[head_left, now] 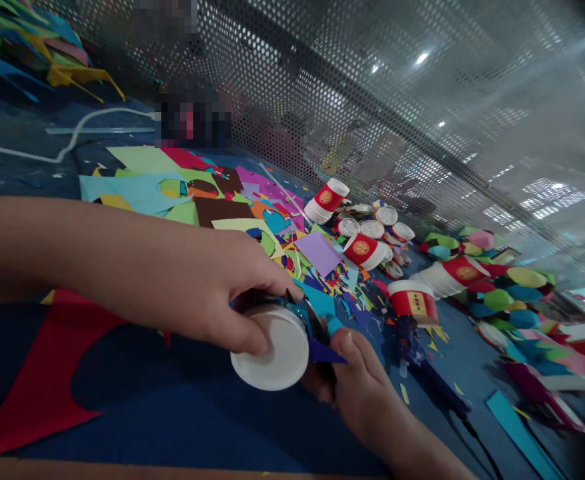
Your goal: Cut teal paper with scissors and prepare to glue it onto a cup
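White round paper cup (271,357) (smooth base showing) gripped by left hand (207,293); right hand (357,373) pinches blue paper (325,350).

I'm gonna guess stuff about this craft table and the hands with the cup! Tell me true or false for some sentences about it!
1. The left hand grips a white paper cup turned so its base faces the camera. True.
2. The right hand is resting far from the cup. False: it is right beside the cup, touching a dark blue paper piece on it.
3. An upright red and white cup stands on the blue table. True.
4. The paper scraps are all one colour. False: the scraps are green, purple, brown, blue and more.
5. A big red paper sheet lies under the left forearm. True.
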`<action>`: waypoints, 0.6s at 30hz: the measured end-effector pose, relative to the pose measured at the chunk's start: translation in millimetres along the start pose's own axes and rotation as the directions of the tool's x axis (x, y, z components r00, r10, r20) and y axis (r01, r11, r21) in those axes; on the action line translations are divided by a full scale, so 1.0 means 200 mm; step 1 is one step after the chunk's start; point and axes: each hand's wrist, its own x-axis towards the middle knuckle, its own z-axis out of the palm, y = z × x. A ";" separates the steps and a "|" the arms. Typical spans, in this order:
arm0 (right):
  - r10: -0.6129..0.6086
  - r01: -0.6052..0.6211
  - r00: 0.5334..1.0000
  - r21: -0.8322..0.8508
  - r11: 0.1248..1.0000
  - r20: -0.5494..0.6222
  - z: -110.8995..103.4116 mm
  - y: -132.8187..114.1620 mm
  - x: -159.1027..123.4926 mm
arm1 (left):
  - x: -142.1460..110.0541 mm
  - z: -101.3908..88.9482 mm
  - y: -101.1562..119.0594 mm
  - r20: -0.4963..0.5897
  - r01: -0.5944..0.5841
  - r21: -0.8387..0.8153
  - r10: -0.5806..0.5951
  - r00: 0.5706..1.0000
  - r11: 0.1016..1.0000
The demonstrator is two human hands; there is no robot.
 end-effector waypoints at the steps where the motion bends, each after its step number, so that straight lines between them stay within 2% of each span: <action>1: 0.003 -0.003 1.000 -0.011 1.000 -0.012 0.00 0.00 0.00 | 0.00 0.00 0.00 0.057 0.005 0.002 -0.005 0.998 1.000; 3: 0.013 -0.014 0.999 -0.025 1.000 -0.039 -0.01 0.01 0.00 | 0.01 -0.01 0.00 0.164 0.022 0.009 -0.023 0.986 1.000; 4: 0.016 -0.018 0.998 -0.027 0.999 -0.053 -0.01 0.01 0.00 | 0.01 -0.01 0.01 0.178 0.030 0.006 -0.031 0.984 1.000; 10: -0.003 0.005 0.999 0.042 0.999 -0.032 -0.01 0.00 -0.01 | 0.01 0.00 -0.01 0.136 0.028 -0.015 -0.026 0.990 0.999; 15: 0.020 -0.022 0.998 0.037 0.999 0.056 -0.01 -0.01 -0.02 | -0.01 0.01 0.00 0.151 0.027 0.025 -0.031 0.988 0.999; 18: 0.055 -0.055 0.998 -0.015 0.998 0.000 -0.01 -0.01 -0.02 | -0.01 0.02 0.00 0.140 0.055 0.064 -0.063 0.988 0.996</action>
